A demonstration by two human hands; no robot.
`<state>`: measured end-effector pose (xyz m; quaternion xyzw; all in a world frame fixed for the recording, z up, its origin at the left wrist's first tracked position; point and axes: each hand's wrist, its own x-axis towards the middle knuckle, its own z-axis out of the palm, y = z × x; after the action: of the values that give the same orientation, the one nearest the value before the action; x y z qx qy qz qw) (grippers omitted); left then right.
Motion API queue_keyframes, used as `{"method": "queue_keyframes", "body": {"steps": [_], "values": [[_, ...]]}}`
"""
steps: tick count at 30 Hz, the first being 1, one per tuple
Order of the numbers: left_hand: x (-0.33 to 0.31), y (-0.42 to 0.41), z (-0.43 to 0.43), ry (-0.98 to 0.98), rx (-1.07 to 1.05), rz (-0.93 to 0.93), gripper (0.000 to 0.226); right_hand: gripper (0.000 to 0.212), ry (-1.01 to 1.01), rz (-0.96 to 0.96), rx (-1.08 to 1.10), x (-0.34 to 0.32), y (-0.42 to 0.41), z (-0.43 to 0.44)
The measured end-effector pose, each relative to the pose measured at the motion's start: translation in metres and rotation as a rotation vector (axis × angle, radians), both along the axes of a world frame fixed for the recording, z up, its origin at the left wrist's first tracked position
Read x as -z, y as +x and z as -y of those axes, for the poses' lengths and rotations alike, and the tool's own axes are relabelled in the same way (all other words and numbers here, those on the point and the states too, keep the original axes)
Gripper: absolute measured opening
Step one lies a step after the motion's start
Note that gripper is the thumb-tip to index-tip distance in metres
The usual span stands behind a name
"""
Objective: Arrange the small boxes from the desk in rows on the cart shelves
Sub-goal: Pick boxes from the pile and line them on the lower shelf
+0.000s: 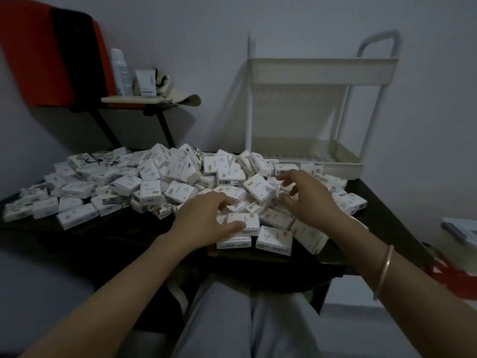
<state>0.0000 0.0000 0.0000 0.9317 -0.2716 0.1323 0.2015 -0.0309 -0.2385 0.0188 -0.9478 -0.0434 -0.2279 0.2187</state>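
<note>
A big heap of small white boxes (154,182) covers the dark desk (124,236). A cream two-shelf cart (320,71) stands at the desk's back right, both shelves bare. My left hand (204,220) lies on the near edge of the heap; its thumb and fingers curl round one white box (246,220). My right hand (307,195) hovers just above the boxes to the right, fingers spread and loosely bent, holding nothing.
A red and black chair (51,52) stands at the back left with a small shelf (131,99) carrying a white bottle (120,72) and a tube. Papers (462,228) and a red item lie at the right edge. My knees sit under the desk.
</note>
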Motion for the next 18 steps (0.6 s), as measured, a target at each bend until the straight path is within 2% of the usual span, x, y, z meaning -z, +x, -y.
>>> {"method": "queue_keyframes", "body": {"steps": [6,10,14,18], "values": [[-0.006,0.014,0.007,0.139,0.027,-0.132,0.070,0.048,-0.201,-0.069,0.063,0.001,0.038,-0.009],[-0.007,0.014,0.008,0.105,0.063,-0.163,0.070,0.058,-0.226,-0.069,0.048,0.004,0.055,-0.012],[-0.007,0.014,0.011,0.062,0.079,-0.163,0.066,0.062,-0.111,-0.086,-0.007,0.004,0.062,-0.014],[-0.014,0.019,0.015,-0.102,0.113,-0.252,0.050,0.060,0.097,-0.105,-0.089,-0.002,0.064,-0.011]]}}
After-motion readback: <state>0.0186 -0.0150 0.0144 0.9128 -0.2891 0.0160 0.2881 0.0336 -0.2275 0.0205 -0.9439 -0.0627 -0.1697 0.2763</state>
